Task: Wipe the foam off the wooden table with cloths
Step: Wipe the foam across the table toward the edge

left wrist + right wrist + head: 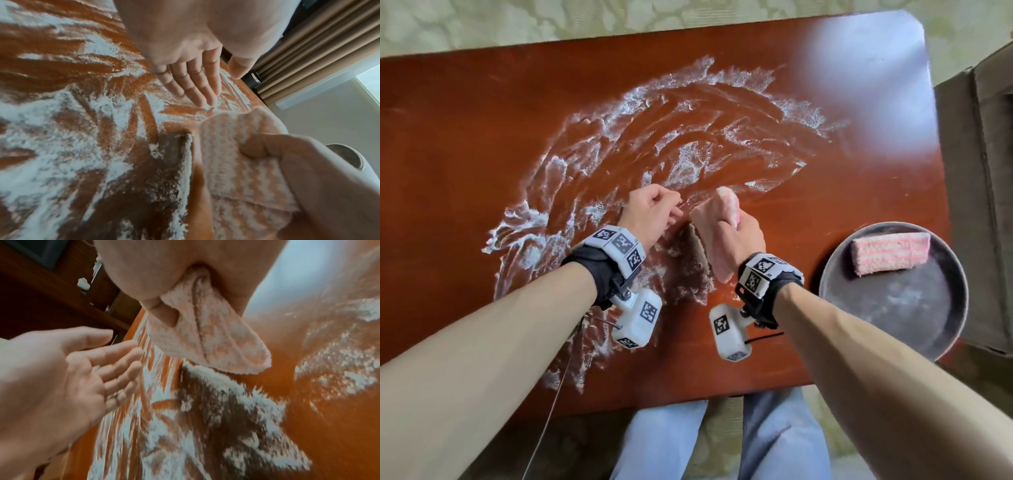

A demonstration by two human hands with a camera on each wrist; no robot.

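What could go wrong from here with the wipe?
1. The right hand holds the cloth bunched and off the table, so a pass may only smear the foam.
2. Foam near the front edge could get pushed onto the person's trousers.
3. The open left hand may drag through foam.

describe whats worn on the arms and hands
Both forearms are bare, no sleeves. Each wrist has a black wrap, a white band of black-and-white square markers, and a white camera block below. Thin cables trail from both. Left hand wears a ring.
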